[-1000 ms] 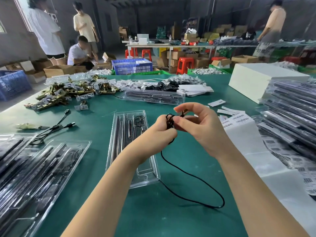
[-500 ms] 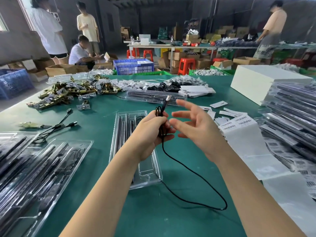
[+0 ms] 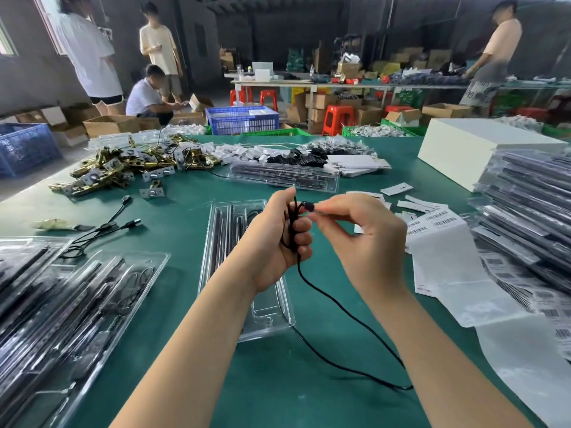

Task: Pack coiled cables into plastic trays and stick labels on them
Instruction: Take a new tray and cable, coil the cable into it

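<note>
My left hand [image 3: 279, 242] grips a small bundle of loops of a thin black cable [image 3: 336, 307] above the green table. My right hand [image 3: 361, 239] pinches the cable's black plug end between thumb and fingertips, just right of the left hand. The rest of the cable hangs down and trails in a curve across the table toward the right forearm. Under my left wrist lies a clear plastic tray [image 3: 265, 319] holding long dark parts. A strip of barcode labels [image 3: 438, 223] lies to the right.
Stacks of filled clear trays stand at the left [image 3: 61, 304] and right [image 3: 531, 211]. Loose black cables [image 3: 102, 230], brass hardware [image 3: 117, 168], another tray [image 3: 284, 177] and a white box [image 3: 469, 152] lie farther back. People stand beyond the table.
My right hand, open half a second ago, has closed on the plug end. The left hand kept its grip on the loops and the plug no longer sticks up above it.
</note>
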The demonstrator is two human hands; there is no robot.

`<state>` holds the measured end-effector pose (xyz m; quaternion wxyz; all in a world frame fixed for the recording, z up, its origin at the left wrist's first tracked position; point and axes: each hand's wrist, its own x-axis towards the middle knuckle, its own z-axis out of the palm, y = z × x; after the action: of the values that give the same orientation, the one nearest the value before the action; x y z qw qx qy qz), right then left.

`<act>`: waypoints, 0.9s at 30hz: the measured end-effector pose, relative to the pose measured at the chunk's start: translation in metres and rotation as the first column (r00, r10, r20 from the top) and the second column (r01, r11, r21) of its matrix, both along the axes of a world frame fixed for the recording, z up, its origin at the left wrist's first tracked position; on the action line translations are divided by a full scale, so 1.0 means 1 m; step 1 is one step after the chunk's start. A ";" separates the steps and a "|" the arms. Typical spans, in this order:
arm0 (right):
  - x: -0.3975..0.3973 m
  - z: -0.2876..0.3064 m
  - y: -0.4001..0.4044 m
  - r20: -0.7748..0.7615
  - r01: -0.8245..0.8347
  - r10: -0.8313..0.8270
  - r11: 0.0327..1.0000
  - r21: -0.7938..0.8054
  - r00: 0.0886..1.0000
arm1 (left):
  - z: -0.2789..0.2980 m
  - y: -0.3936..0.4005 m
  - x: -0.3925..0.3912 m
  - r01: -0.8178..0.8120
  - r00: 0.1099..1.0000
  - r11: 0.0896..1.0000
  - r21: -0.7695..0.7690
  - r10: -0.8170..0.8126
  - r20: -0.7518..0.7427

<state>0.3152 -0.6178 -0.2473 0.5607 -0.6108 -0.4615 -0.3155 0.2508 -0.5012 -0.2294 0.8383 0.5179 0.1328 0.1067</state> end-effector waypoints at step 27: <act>-0.009 -0.009 0.010 0.220 0.044 -0.010 0.988 -0.149 0.975 | -0.001 0.001 -0.004 0.010 0.997 1.000 0.013 -0.011 0.079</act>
<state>0.3066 -0.6081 -0.2560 0.4539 -0.6196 -0.5349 -0.3521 0.2466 -0.4997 -0.2305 0.8402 0.5192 0.0963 0.1235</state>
